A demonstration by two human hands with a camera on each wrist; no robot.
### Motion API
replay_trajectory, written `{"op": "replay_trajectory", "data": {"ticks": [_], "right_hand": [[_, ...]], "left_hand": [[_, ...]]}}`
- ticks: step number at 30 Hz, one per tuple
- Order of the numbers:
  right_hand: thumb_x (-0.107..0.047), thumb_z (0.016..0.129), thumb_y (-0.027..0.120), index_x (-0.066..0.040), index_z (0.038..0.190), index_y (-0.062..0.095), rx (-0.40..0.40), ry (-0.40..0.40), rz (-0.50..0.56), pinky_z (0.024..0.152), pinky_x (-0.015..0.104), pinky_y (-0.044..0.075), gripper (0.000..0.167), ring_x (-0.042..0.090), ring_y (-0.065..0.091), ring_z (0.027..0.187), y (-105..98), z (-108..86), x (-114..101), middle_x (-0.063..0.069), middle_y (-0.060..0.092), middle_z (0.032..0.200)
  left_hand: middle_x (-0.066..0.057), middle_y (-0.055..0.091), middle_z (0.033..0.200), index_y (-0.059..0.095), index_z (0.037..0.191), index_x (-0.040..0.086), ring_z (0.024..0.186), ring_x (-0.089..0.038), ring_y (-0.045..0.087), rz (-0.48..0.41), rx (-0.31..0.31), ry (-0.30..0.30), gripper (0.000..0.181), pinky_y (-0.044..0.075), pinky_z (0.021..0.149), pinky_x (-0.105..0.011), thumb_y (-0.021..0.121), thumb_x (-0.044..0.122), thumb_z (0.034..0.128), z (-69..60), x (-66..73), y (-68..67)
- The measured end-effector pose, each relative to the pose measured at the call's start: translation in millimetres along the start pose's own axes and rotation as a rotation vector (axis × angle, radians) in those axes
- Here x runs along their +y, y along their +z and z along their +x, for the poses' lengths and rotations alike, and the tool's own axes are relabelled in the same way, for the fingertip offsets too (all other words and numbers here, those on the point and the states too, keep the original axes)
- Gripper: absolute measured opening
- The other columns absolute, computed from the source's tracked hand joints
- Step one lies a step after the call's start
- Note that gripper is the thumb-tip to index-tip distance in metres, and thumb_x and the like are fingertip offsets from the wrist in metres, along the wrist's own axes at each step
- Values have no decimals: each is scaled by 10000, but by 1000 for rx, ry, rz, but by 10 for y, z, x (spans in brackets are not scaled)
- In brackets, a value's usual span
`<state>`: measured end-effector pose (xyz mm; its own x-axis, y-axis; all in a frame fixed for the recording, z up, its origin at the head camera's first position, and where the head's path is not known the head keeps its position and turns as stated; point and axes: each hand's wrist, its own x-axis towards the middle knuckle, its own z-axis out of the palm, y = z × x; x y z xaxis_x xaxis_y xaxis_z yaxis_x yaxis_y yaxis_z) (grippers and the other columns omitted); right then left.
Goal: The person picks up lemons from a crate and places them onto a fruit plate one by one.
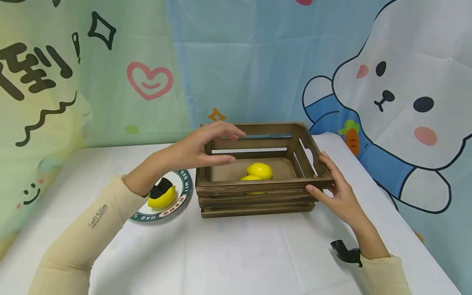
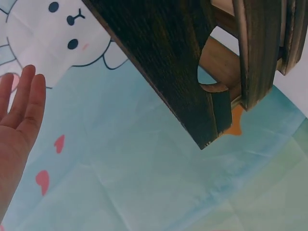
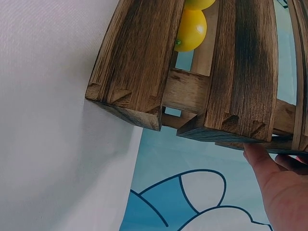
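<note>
My left hand (image 1: pixel 206 143) hovers over the left end of a brown wooden crate (image 1: pixel 254 200), fingers extended and thumb apart, holding nothing. In the left wrist view its fingers are apart from the crate's end with the oval handle hole. My right hand (image 1: pixel 337 190) holds the crate's right end, thumb at the front corner and fingers along the end board. The right wrist view shows the thumb (image 3: pixel 260 161) touching the crate's edge; the other fingers are partly hidden. Two yellow lemons (image 1: pixel 259 169) lie inside the crate, one partly behind the front slat.
Left of the crate, a green-rimmed plate (image 1: pixel 187 186) bears a yellow lemon (image 1: pixel 162 200), partly covered by a black piece near my left wrist. A white cloth (image 1: pixel 236 254) covers the table. Behind hangs a printed curtain (image 1: pixel 258 61) with a cartoon rabbit.
</note>
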<state>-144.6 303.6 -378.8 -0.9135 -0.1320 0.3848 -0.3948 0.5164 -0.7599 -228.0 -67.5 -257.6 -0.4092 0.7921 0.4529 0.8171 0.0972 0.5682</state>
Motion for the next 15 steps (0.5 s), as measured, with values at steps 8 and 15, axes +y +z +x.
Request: {"op": "replay_trajectory", "data": {"ticks": [8, 15], "right_hand": [[8, 864, 697, -161, 1557, 241, -5, 17, -15, 932, 74, 343, 846, 148, 171, 1480, -20, 5, 2, 29, 133, 1636], [13, 860, 700, -143, 1555, 243, -1, 5, -11, 923, 46, 339, 847, 159, 179, 1479, 2, -2, 24, 28, 131, 1636]], "left_hand": [[-138, 553, 1312, 537, 1306, -1, 1201, -215, 566, -15, -1, -5, 492, 464, 987, -377, 730, 38, 856, 132, -101, -15], [-148, 547, 1329, 534, 1303, -18, 1204, -245, 570, -42, -37, -13, 484, 469, 1003, -376, 722, 41, 862, 252, -186, -9]]}}
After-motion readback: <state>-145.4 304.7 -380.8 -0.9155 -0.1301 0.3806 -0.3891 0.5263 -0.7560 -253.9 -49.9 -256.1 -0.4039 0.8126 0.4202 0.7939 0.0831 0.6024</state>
